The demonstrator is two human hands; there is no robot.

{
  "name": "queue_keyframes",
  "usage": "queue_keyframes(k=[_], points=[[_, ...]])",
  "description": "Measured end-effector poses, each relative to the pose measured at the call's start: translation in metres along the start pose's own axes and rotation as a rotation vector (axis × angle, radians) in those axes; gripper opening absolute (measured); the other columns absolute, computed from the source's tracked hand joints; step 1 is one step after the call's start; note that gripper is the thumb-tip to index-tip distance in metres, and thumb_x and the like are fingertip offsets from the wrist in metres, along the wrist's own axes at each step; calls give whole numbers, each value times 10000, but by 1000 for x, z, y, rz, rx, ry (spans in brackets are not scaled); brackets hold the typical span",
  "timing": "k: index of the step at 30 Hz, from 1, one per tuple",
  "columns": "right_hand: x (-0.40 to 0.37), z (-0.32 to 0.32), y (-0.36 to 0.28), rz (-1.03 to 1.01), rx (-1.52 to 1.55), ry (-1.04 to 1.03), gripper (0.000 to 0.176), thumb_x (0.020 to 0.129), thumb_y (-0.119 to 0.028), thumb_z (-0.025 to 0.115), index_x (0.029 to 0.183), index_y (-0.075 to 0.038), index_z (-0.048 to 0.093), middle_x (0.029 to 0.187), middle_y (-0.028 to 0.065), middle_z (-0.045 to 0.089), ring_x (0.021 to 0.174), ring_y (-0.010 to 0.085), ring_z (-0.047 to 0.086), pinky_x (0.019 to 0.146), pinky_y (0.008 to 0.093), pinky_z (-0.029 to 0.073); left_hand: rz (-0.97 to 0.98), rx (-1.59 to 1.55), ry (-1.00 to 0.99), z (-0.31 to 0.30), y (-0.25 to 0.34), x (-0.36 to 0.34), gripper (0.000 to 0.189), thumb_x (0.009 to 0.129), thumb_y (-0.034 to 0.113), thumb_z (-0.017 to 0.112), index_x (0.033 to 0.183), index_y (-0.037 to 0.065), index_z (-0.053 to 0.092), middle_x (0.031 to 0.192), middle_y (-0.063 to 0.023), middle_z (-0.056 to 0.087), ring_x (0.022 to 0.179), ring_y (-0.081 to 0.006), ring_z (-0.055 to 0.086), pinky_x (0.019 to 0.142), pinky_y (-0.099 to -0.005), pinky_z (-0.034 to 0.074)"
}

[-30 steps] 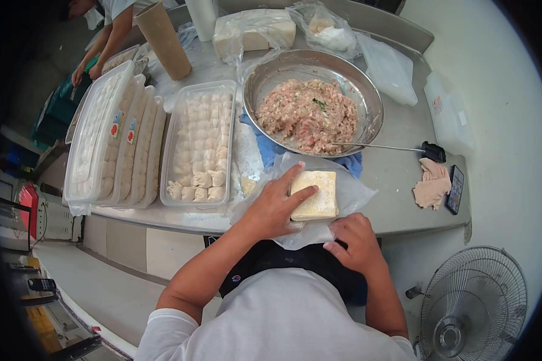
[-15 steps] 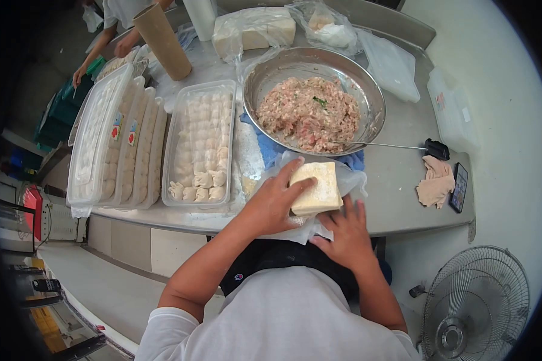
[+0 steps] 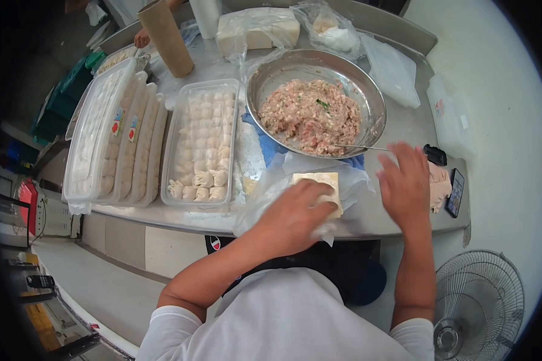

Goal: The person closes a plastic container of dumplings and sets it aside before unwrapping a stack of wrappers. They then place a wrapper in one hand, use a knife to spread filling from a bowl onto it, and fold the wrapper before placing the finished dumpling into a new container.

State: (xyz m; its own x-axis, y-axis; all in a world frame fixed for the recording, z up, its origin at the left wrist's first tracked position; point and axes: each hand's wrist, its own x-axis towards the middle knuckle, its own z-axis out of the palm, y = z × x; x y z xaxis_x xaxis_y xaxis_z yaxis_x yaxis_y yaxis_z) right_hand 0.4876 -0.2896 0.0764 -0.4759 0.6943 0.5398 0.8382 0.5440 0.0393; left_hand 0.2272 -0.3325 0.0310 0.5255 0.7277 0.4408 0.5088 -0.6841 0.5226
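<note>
A square stack of pale dumpling wrappers (image 3: 330, 183) sits on a crumpled plastic sheet (image 3: 260, 204) near the table's front edge. My left hand (image 3: 295, 213) curls over its left and near side, covering much of it; the fingertips are partly blurred. To the right, my right hand (image 3: 404, 186) is raised with fingers apart, smeared by motion and holding nothing visible. It is nearest to the thin metal rod (image 3: 367, 147) of a utensil with a black handle (image 3: 435, 155). The rod's other end rests in the ground meat filling (image 3: 310, 114) in a steel bowl (image 3: 376, 90).
A plastic tray of folded dumplings (image 3: 202, 144) lies left of the bowl, beside several lidded containers (image 3: 96, 144) on edge. A cardboard tube (image 3: 165, 39) stands behind. A cloth (image 3: 439, 188) and phone (image 3: 456, 192) lie at right. A fan (image 3: 482, 307) stands below; another person's hand (image 3: 141, 38) shows at back.
The wrapper stack has gone from tilted in my left hand to flat on the plastic sheet. My right hand has left the stack's side and moved up and right.
</note>
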Motion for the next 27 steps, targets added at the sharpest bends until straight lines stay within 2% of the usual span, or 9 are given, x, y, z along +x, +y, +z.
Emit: queue_keyframes(k=[2, 3, 5, 8, 12, 14, 18, 24, 27], points=[[23, 8, 11, -79, -305, -74, 208, 840, -92, 651, 1036, -46, 704, 997, 147, 675, 936, 344, 667, 901, 467, 520, -25, -40, -217, 17, 0, 7, 306, 724, 103, 791, 1008, 53, 687, 1133, -118, 611, 1082, -345, 566, 941, -434, 480], [27, 10, 17, -90, -311, -68, 208, 840, -92, 651, 1036, -46, 704, 997, 147, 675, 936, 344, 667, 901, 467, 520, -58, -75, -150, 22, -1, 9, 289, 716, 88, 787, 983, 49, 684, 1098, -117, 610, 1013, -344, 574, 908, -432, 484], [32, 16, 30, 10, -217, -450, 211, 832, -56, 618, 1021, -75, 708, 875, 109, 658, 795, 313, 674, 758, 430, 541, -64, -104, -132, 25, -8, 9, 286, 717, 87, 787, 979, 42, 680, 1089, -125, 607, 1013, -352, 576, 907, -437, 482], [43, 0, 27, -94, -212, -427, 222, 822, -52, 609, 1007, -103, 721, 823, 83, 646, 749, 279, 678, 681, 422, 526, -100, -184, -85, 25, -6, 6, 284, 719, 82, 782, 975, 31, 668, 1084, -138, 598, 1021, -363, 577, 904, -446, 479], [62, -20, 21, -148, -279, -422, 173, 830, -70, 602, 951, -110, 719, 791, 65, 643, 747, 268, 679, 667, 403, 531, -128, -142, -6, 30, -2, 7, 285, 732, 81, 762, 982, 17, 642, 1083, -151, 579, 1013, -365, 574, 884, -458, 478], [67, -19, 15, -196, -244, -265, 227, 819, -60, 585, 972, -122, 741, 724, 65, 620, 709, 278, 666, 653, 413, 528, -142, -101, -44, 30, 2, 11, 280, 737, 75, 746, 988, 15, 638, 1074, -154, 573, 1003, -367, 572, 872, -465, 477], [62, 4, 9, -211, -295, -428, 188, 816, -97, 613, 936, -143, 750, 762, 56, 648, 698, 279, 665, 650, 406, 522, -170, -68, -92, 30, 2, 13, 250, 746, 56, 701, 985, 13, 642, 1027, -152, 564, 970, -368, 570, 834, -477, 474], [65, 1, 20, -118, -67, -487, 125, 836, -187, 688, 925, -123, 749, 821, 73, 705, 745, 302, 688, 704, 432, 546, -142, -162, -75, 30, -7, 12, 228, 731, 21, 687, 956, 8, 648, 1003, -155, 575, 961, -368, 581, 833, -463, 479], [62, 5, 34, -12, 217, -385, 151, 851, -227, 704, 943, -121, 762, 881, 79, 729, 781, 310, 691, 719, 430, 544, -127, -157, -71, 28, -4, 12, 230, 728, 14, 688, 952, 2, 641, 998, -161, 575, 954, -376, 582, 836, -466, 478]])
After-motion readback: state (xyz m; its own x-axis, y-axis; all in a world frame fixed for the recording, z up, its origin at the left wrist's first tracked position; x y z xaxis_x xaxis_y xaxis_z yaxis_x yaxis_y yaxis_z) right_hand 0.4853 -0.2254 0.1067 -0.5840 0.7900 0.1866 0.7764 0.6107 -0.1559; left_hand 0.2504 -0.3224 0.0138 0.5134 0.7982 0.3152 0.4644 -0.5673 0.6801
